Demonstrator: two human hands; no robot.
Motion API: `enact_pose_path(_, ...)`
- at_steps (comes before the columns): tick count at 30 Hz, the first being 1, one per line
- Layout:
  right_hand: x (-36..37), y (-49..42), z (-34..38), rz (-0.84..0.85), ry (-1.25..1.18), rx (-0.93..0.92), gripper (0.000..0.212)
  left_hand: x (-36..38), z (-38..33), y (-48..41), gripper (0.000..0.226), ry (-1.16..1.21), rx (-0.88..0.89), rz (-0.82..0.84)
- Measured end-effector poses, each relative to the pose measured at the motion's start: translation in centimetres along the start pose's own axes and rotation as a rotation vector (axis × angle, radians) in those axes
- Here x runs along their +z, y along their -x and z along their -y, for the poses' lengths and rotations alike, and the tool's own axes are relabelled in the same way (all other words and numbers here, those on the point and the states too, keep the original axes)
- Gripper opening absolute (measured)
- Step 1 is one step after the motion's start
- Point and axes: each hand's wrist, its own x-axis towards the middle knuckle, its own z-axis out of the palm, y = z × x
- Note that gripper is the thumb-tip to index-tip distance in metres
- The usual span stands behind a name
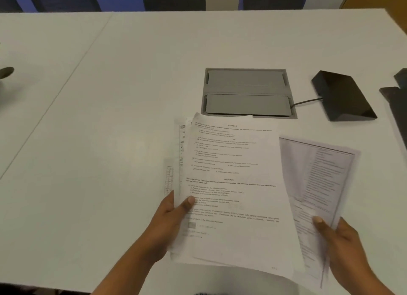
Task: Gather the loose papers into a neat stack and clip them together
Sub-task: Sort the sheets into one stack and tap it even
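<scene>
left hand [174, 219] grips paper stack [231, 184] | right hand [339, 239] pinches blurred, seemingly single sheet [319, 184]

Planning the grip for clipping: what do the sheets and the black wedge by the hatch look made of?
Sheets: thin printed office paper, matte; they bend in the left hand. Black wedge: probably hard plastic, semi-gloss, with faint sheen on flat faces.

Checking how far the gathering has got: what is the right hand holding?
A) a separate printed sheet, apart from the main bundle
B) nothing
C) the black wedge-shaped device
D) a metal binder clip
A: the right hand pinches a separate printed sheet, while the left hand grips the main bundle of white printed papers.
</scene>
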Motion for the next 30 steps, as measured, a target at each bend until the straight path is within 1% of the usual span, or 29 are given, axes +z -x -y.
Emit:
enact_pose_path(3,2.0,0.5,0.2,0.103,0.030,-0.019,0.022,1.2,0.0,-0.1,0.041,-0.051,0.021,0.022)
enact_pose_path(7,3.6,1.4,0.7,0.268,-0.019,0.071,0.026,2.4,-0.3,0.0,0.040,-0.152,0.047,0.047)
enact_pose_path(9,4.0,1.6,0.7,0.329,-0.014,0.090,0.032,2.9,-0.1,0.0,0.039,-0.189,0.065,0.016)
enact_pose_path(11,4.3,1.7,1.0,0.378,-0.003,0.082,0.035,3.0,-0.2,-0.3,0.038,-0.249,0.109,-0.063)
enact_pose_path(13,4.3,1.7,1.3,0.412,0.013,0.074,0.037,2.9,-0.4,-0.5,0.036,-0.199,0.091,-0.086)
enact_pose_path(15,4.3,1.8,1.7,0.433,0.013,0.075,0.036,2.9,-0.4,-0.5,0.030,-0.105,0.017,-0.021)
enact_pose_path(16,4.3,1.8,2.0,0.431,0.003,0.079,0.032,3.0,-0.4,-0.5,0.033,-0.078,0.004,-0.004)
enact_pose_path(17,4.3,1.7,1.9,0.417,-0.016,0.080,0.027,3.0,-0.3,-0.5,0.043,-0.069,0.019,-0.010)
enact_pose_path(18,4.2,1.7,2.1,0.386,-0.023,0.087,0.024,3.2,-0.1,-0.5,0.058,-0.071,0.053,-0.022)
enact_pose_path(19,4.1,1.4,1.9,0.344,-0.006,0.096,0.033,3.4,-0.1,-0.6,0.072,-0.077,0.078,-0.031)
enact_pose_path(20,3.9,1.3,1.9,0.300,0.021,0.113,0.044,3.6,-0.1,-0.6,0.081,-0.083,0.080,-0.030)
enact_pose_path(21,3.7,1.0,1.8,0.280,0.018,0.122,0.049,3.9,-0.1,-0.8,0.078,-0.071,0.066,-0.012)
enact_pose_path(22,3.7,1.1,2.1,0.286,-0.004,0.105,0.046,4.1,0.0,-0.9,0.066,-0.047,0.045,0.013)
enact_pose_path(24,3.7,1.1,2.4,0.354,-0.059,0.019,0.029,4.5,-0.4,-1.0,0.039,0.020,-0.016,0.073)
enact_pose_path(25,3.8,1.1,2.6,0.368,-0.076,-0.009,0.026,4.7,-0.6,-1.1,0.033,0.050,-0.032,0.091)
enact_pose_path(27,4.0,1.0,2.9,0.377,-0.061,-0.050,0.027,5.3,-0.9,-1.5,0.035,0.049,-0.036,0.080)
enact_pose_path(30,4.6,0.4,3.5,0.320,-0.013,-0.146,0.029,6.6,-1.5,-2.8,0.046,-0.050,0.014,-0.075)
